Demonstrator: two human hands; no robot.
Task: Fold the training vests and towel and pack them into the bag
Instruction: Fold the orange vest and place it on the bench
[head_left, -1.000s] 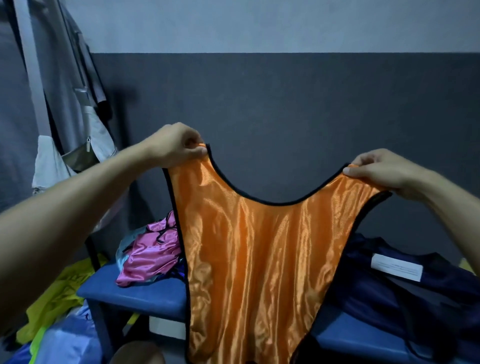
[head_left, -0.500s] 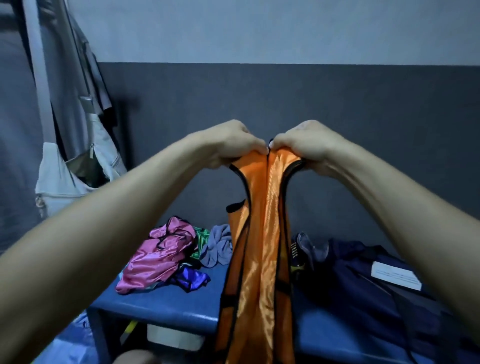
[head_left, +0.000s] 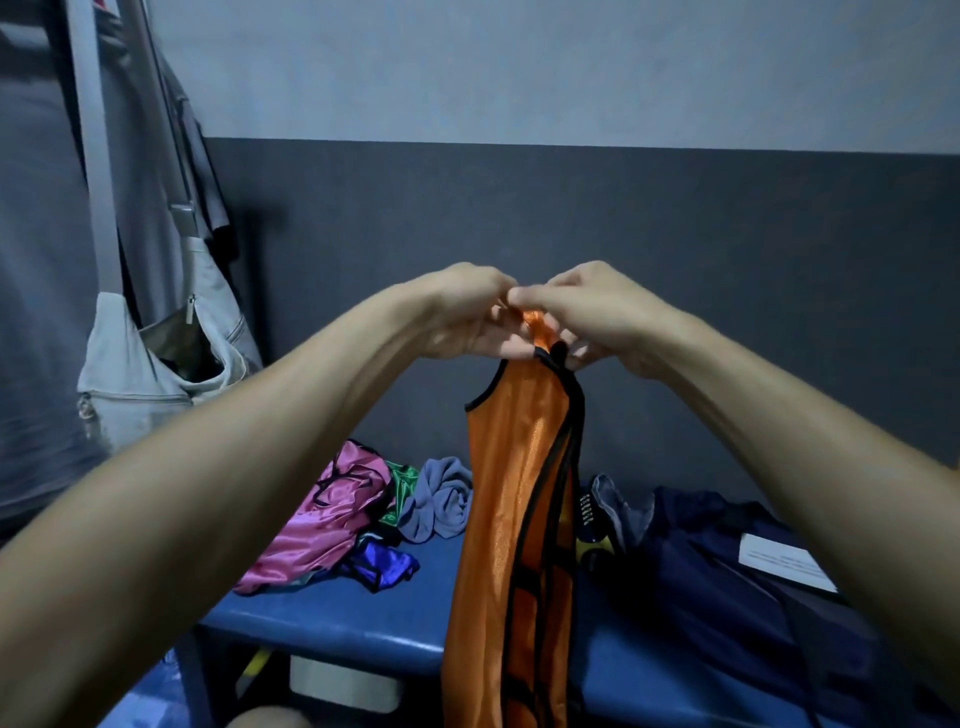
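Both hands met at the straps: left hand (head_left: 462, 317) and right hand (head_left: 597, 319) pinched the orange vest (head_left: 511, 499), which hung halved lengthwise above the tabletop (head_left: 332, 629). Thin and slick, it probably needed firm trim-edge grips.

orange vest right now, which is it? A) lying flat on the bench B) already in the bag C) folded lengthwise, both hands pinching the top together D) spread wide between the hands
C: the left hand and right hand meet at the top of the orange vest, which hangs doubled in a narrow strip above the blue bench.
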